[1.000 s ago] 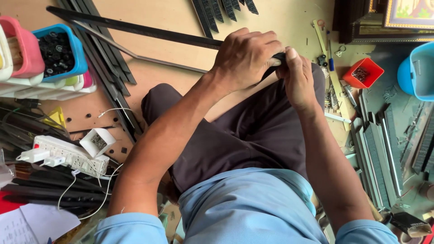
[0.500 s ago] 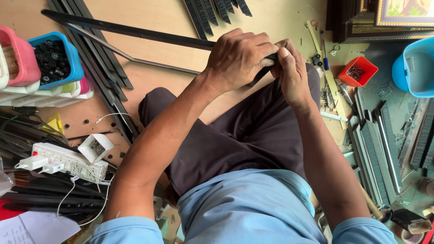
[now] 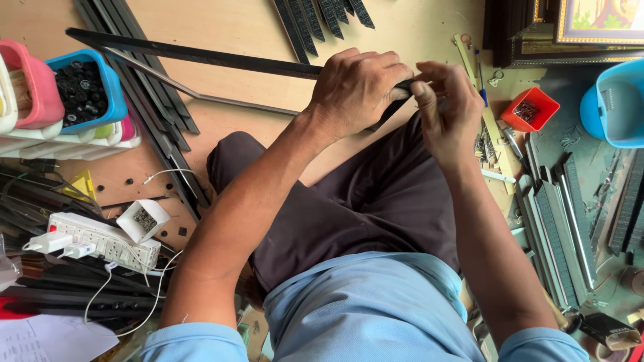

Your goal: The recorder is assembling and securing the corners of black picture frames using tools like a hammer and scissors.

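In the head view, a long black strip is gripped at its near end above the lap, laid across the wooden floor. The left hand is wrapped shut around it; the right hand is pinched at the tip, fingers together. A fitting step is judged underway; steady alignment seems needed next

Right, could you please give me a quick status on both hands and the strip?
Left hand gripped around long black strip. Right hand pinching at its near end. Strip slants across the wooden floor. Nothing in the way.
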